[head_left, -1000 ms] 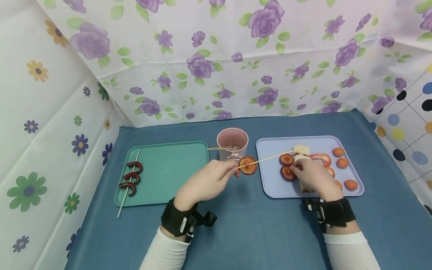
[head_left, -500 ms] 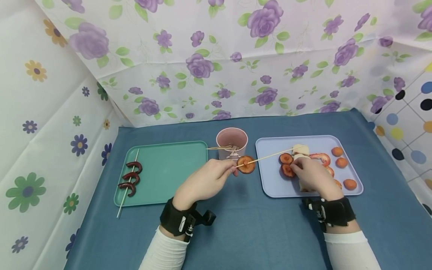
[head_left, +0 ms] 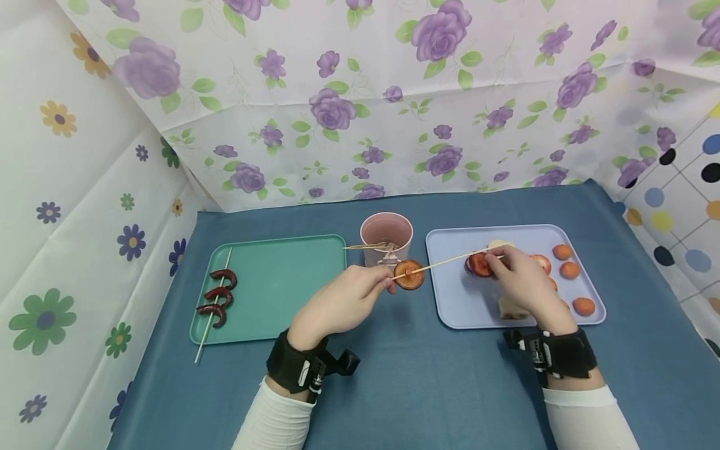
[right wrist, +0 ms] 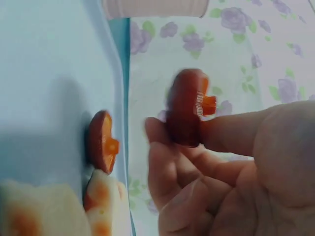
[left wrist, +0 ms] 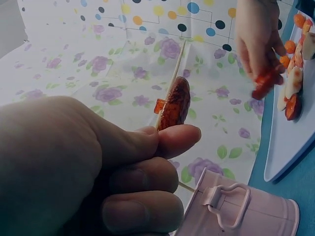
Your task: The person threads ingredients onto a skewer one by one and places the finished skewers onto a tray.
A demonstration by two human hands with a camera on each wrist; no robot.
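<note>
My left hand (head_left: pixel 343 300) pinches a thin wooden skewer (head_left: pixel 450 260) near one end, between thumb and index finger. A brown mushroom cap (head_left: pixel 409 275) is threaded on it close to those fingers, its stem side showing. Over the lavender tray (head_left: pixel 450 312), my right hand (head_left: pixel 529 284) pinches a second mushroom cap (right wrist: pixel 184 108) between thumb and fingers, raised off the tray. Another mushroom cap (right wrist: pixel 102 141) lies on the tray beside pale browned pieces (right wrist: pixel 42 211). In the head view the right hand covers part of the tray's food.
Orange balls (head_left: pixel 570 270) lie along the tray's right side. Between the trays stands a pink bucket (head_left: pixel 388 230) with skewers in it. On the green tray (head_left: pixel 292 294), a skewer bears dark red curved pieces (head_left: pixel 219 295); its lower end overhangs the rim.
My right hand has picked up a mushroom cap from the lavender tray and raised it slightly. The left hand with the skewer has stayed almost still.
</note>
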